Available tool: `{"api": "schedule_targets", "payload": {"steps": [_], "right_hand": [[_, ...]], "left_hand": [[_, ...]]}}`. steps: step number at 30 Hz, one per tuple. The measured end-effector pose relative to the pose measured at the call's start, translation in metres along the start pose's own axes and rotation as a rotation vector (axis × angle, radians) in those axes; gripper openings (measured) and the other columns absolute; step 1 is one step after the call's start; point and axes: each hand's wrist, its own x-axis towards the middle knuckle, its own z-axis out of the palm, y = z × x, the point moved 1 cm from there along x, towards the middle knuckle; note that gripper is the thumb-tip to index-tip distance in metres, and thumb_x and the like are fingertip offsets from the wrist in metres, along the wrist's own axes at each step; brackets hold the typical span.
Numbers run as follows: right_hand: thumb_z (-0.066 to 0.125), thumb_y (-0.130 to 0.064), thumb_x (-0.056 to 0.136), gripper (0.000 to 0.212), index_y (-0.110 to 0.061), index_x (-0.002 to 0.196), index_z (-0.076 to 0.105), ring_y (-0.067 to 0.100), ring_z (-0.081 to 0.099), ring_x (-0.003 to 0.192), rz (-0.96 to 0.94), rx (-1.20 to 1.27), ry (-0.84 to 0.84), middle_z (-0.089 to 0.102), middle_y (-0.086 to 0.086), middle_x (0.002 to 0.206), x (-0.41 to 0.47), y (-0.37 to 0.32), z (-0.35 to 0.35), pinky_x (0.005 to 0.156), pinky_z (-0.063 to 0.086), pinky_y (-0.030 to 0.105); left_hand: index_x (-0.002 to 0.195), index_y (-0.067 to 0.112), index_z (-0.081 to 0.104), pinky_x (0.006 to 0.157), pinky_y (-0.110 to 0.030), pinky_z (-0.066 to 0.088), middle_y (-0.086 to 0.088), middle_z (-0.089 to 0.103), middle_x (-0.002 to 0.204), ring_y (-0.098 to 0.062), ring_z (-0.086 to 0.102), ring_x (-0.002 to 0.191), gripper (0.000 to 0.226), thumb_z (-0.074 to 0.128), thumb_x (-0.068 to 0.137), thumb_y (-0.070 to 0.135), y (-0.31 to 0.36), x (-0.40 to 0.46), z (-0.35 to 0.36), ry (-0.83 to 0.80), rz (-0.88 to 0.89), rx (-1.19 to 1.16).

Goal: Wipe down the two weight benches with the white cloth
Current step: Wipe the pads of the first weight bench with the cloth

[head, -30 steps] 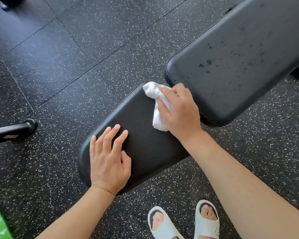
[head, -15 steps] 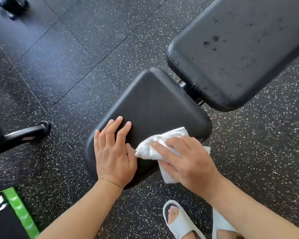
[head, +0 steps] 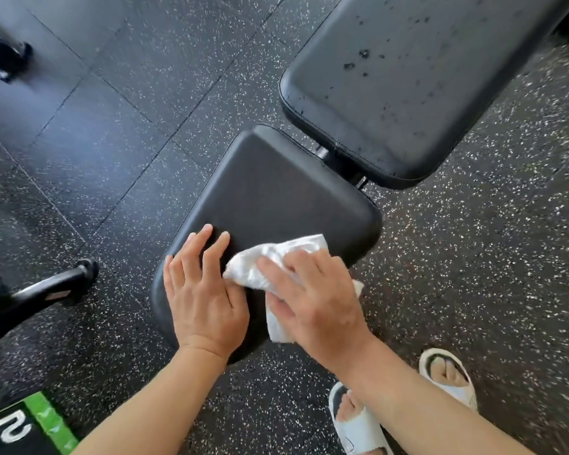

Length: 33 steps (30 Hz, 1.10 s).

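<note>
A black padded bench seat (head: 276,192) lies below me on its frame. My left hand (head: 204,297) rests flat on the seat's near left corner, fingers spread. My right hand (head: 316,300) presses the crumpled white cloth (head: 270,261) onto the seat's near edge, right beside my left thumb. Part of the cloth hangs over the seat's edge under my palm. The longer black back pad (head: 408,93) of the bench stretches away at the upper right, dotted with dark wet spots.
Black speckled rubber floor tiles (head: 128,110) surround the bench. A black metal foot of other equipment (head: 53,290) lies at the left, another (head: 4,57) at the top left. A green-edged mat (head: 30,428) sits at the bottom left. My feet in white slides (head: 358,425) stand below the seat.
My right hand swept the cloth from the seat's far end down to its near edge, then closer to my left hand. The left hand stayed planted on the seat.
</note>
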Motion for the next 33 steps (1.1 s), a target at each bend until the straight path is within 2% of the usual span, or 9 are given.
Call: {"api": "schedule_targets", "payload": {"steps": [3,5,9,12,17,21,26,29,33], "right_hand": [[0.068,-0.026,0.099,0.029,-0.016,0.125,0.074,0.027,0.06,0.077,-0.08,0.021,-0.013,0.067,0.005,0.096,-0.017,0.012,-0.009,0.061,0.047,0.044],[0.071,-0.029,0.098,0.03,-0.018,0.126,0.074,0.027,0.06,0.079,-0.066,-0.01,0.02,0.068,0.004,0.097,-0.017,0.032,-0.017,0.064,0.045,0.043],[0.072,-0.029,0.093,0.032,-0.021,0.125,0.074,0.029,0.053,0.09,0.136,-0.086,0.149,0.063,0.006,0.098,0.019,0.074,-0.024,0.076,0.038,0.041],[0.07,-0.028,0.092,0.03,-0.021,0.121,0.074,0.03,0.053,0.092,0.247,-0.11,0.142,0.061,0.005,0.1,0.043,0.06,-0.014,0.076,0.039,0.043],[0.066,-0.026,0.094,0.03,-0.021,0.123,0.073,0.027,0.059,0.082,0.001,0.002,-0.035,0.063,0.002,0.094,0.016,0.002,-0.002,0.07,0.046,0.044],[0.069,-0.027,0.094,0.029,-0.022,0.121,0.075,0.025,0.061,0.082,-0.104,0.016,-0.066,0.066,0.001,0.095,0.003,0.02,-0.013,0.068,0.047,0.041],[0.072,-0.021,0.092,0.032,-0.019,0.124,0.074,0.029,0.058,0.086,-0.005,-0.009,-0.058,0.062,0.005,0.096,0.038,0.069,-0.033,0.075,0.049,0.044],[0.074,-0.014,0.087,0.03,-0.013,0.118,0.074,0.031,0.053,0.081,0.054,0.01,-0.064,0.061,0.009,0.094,0.078,0.082,-0.03,0.073,0.05,0.048],[0.071,-0.013,0.087,0.028,-0.008,0.115,0.072,0.033,0.052,0.082,0.007,0.037,-0.132,0.058,0.012,0.095,0.122,0.081,-0.012,0.077,0.05,0.049]], "left_hand": [[0.147,0.016,0.051,0.124,-0.063,0.024,-0.007,0.041,0.163,-0.035,0.038,0.149,0.058,0.045,0.089,0.021,0.001,0.002,0.0,-0.007,0.003,0.011],[0.146,0.014,0.052,0.124,-0.063,0.025,-0.008,0.042,0.161,-0.036,0.04,0.148,0.058,0.043,0.089,0.02,0.002,0.001,0.0,0.009,0.007,0.012],[0.145,0.013,0.053,0.122,-0.064,0.026,-0.01,0.044,0.159,-0.038,0.042,0.147,0.058,0.045,0.088,0.019,0.003,0.002,-0.001,0.008,0.017,0.015],[0.145,0.013,0.053,0.122,-0.063,0.026,-0.009,0.044,0.159,-0.038,0.042,0.147,0.058,0.045,0.087,0.019,0.003,0.0,0.0,-0.005,0.011,0.016],[0.143,0.013,0.055,0.121,-0.063,0.029,-0.01,0.047,0.159,-0.041,0.046,0.142,0.056,0.043,0.09,0.026,0.002,0.001,0.0,0.045,0.013,-0.006],[0.144,0.013,0.054,0.121,-0.061,0.029,-0.009,0.046,0.159,-0.04,0.044,0.143,0.056,0.044,0.09,0.024,0.001,0.0,0.001,0.05,0.031,-0.004],[0.144,0.015,0.054,0.125,-0.061,0.024,-0.008,0.044,0.159,-0.039,0.043,0.143,0.057,0.043,0.088,0.02,0.002,0.0,0.0,0.047,0.011,-0.022],[0.145,0.019,0.053,0.124,-0.062,0.024,-0.005,0.043,0.159,-0.037,0.043,0.145,0.058,0.044,0.088,0.022,0.002,-0.001,0.0,0.037,-0.002,-0.021],[0.145,0.02,0.054,0.124,-0.064,0.025,-0.003,0.043,0.16,-0.034,0.041,0.148,0.058,0.046,0.087,0.022,-0.003,0.0,0.002,0.022,0.006,-0.02]]}}
